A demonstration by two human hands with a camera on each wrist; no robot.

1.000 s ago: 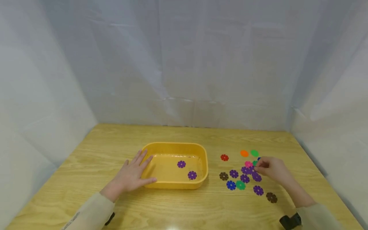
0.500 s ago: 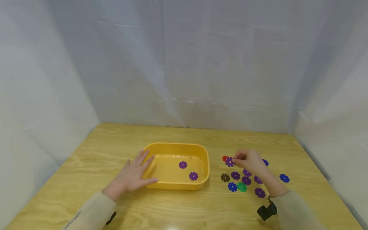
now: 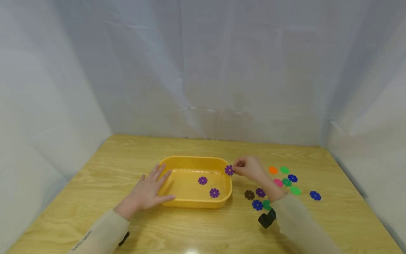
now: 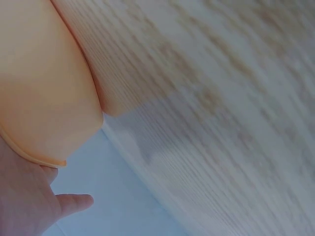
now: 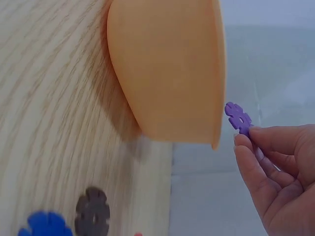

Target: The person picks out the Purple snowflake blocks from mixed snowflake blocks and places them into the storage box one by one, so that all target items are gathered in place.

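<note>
1. The right hand (image 3: 250, 167) pinches a purple flower disc (image 3: 229, 170) at its fingertips, held on edge above the yellow tub's (image 3: 194, 160) right rim.
2. The left hand (image 3: 146, 192) lies flat and open against the tub's left side, on the bench (image 3: 196, 229).

Wood table (image 3: 206, 225), yellow tub (image 3: 193, 204), loose coloured flower discs (image 3: 287, 182)

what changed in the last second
The right hand pinched a purple disc from the pile and carried it left to the tub's right rim. The left hand stayed flat on the tub's left edge; two purple discs remain inside.
</note>
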